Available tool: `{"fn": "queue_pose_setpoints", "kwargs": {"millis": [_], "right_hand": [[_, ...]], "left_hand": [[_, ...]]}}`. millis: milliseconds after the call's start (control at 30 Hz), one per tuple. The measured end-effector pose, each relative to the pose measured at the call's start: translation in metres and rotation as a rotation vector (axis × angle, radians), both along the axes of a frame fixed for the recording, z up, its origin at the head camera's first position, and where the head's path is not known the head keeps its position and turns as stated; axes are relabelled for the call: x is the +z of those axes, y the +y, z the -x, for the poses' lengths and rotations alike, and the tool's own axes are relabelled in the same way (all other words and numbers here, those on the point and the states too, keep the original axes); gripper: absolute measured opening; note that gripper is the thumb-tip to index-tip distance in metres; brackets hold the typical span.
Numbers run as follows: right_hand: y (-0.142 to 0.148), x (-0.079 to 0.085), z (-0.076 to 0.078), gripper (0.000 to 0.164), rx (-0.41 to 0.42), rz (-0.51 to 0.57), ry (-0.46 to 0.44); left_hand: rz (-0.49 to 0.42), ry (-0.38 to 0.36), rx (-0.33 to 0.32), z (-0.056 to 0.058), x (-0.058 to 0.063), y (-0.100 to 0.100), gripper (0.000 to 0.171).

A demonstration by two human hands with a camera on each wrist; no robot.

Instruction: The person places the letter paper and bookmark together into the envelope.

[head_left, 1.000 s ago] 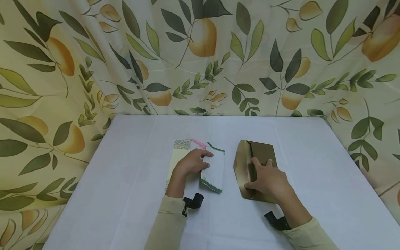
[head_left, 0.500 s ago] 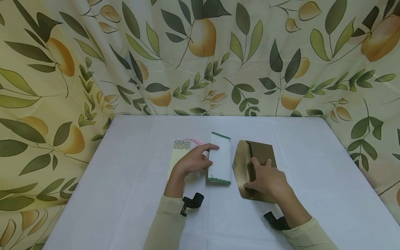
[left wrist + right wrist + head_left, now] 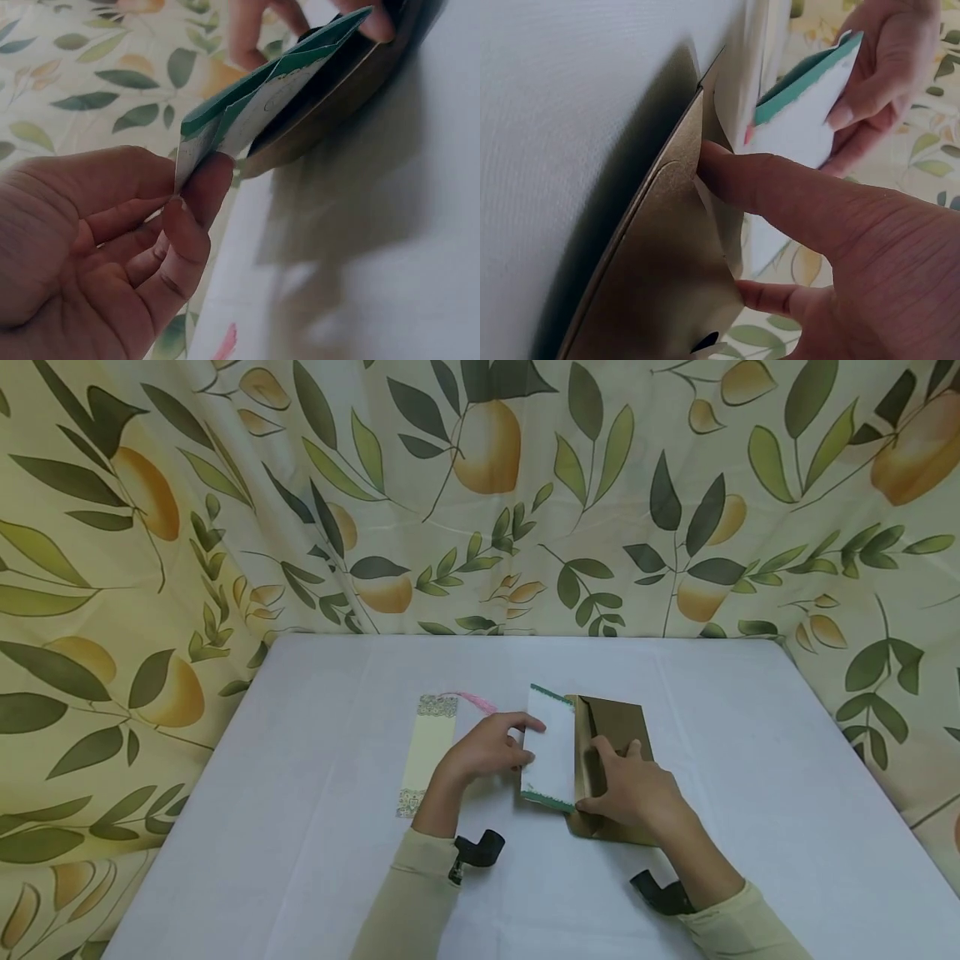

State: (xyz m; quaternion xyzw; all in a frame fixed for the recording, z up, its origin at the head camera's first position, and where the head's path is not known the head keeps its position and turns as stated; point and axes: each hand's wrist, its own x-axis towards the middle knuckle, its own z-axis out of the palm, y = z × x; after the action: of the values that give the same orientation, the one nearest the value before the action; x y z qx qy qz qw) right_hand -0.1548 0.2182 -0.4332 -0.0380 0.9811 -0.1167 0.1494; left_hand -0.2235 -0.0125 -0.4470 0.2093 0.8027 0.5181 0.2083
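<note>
My left hand pinches the left edge of a folded white card with green-trimmed ends. In the left wrist view, the card's folded layers stand slightly apart. Just right of it is a gold envelope, its flap side facing left and partly covered by the card. My right hand holds the envelope at its mouth, thumb and fingers spread along the opening. In the right wrist view, the thumb and a finger sit at the mouth of the envelope, which gapes; the card is outside it.
A cream bookmark with patterned ends lies left of the card, partly behind my left wrist. Its pink tassel trails right. A white cloth covers the table; a fruit-patterned curtain hangs behind the table's far edge.
My left hand has carried the card rightward off the bookmark until it overlaps the envelope's left side. The envelope has shifted slightly left; the right hand keeps its hold.
</note>
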Motion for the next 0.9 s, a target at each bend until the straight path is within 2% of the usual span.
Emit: {"fn": "queue_pose_setpoints", "kwargs": {"millis": [367,567,733,900], "right_hand": [[-0.002,0.001,-0.002,0.093,-0.001,0.041,-0.011],[-0.002,0.002,-0.003,0.086,0.003,0.059,-0.026],[-0.005,0.000,-0.001,0.091,-0.007,0.032,-0.024],[-0.005,0.000,0.000,0.093,-0.009,0.028,-0.014]], "left_hand": [[0.118,0.057,0.048,-0.001,-0.003,0.012,0.041],[0.166,0.075,0.036,-0.002,-0.009,0.021,0.041],[0.208,0.071,0.025,-0.004,-0.011,0.030,0.041],[0.256,0.140,0.039,-0.007,-0.011,0.038,0.041]]}}
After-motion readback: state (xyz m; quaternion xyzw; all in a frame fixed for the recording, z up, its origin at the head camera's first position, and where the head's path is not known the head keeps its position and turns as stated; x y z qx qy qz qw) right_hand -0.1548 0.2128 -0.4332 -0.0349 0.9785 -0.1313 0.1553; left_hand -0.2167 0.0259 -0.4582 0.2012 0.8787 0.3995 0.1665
